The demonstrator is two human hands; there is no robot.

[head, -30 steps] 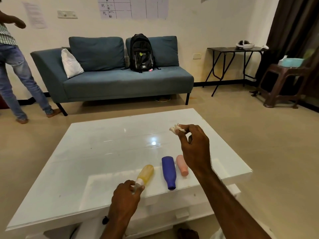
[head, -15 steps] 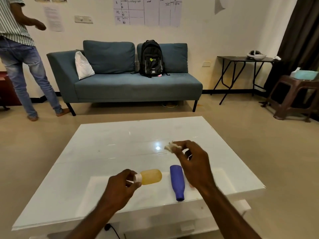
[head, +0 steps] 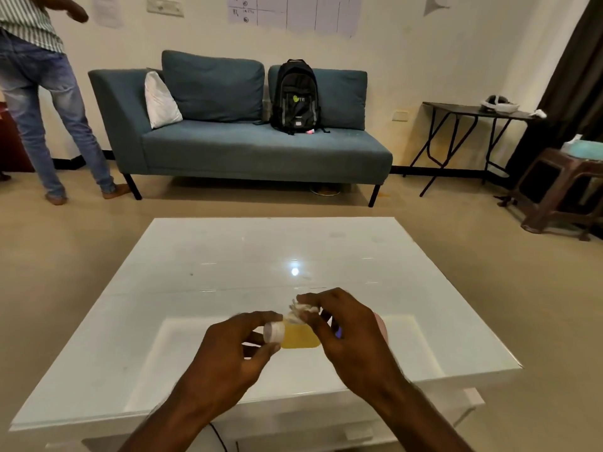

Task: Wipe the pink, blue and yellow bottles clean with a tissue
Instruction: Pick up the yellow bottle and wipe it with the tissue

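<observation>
Above a white table (head: 228, 256), a person's left hand (head: 228, 357) pinches the white cap end of the yellow bottle (head: 298, 336), held sideways between both hands. The right hand (head: 349, 334), fingers curled, presses a crumpled tissue (head: 301, 309) to the bottle's top. Behind the right hand peek slivers of the blue bottle (head: 338, 332) and pink bottle (head: 381, 324) (no labels readable).

yellow bottle (head: 300, 337) | white table (head: 228, 256) | teal sofa (head: 254, 148) | black backpack (head: 295, 96)
</observation>
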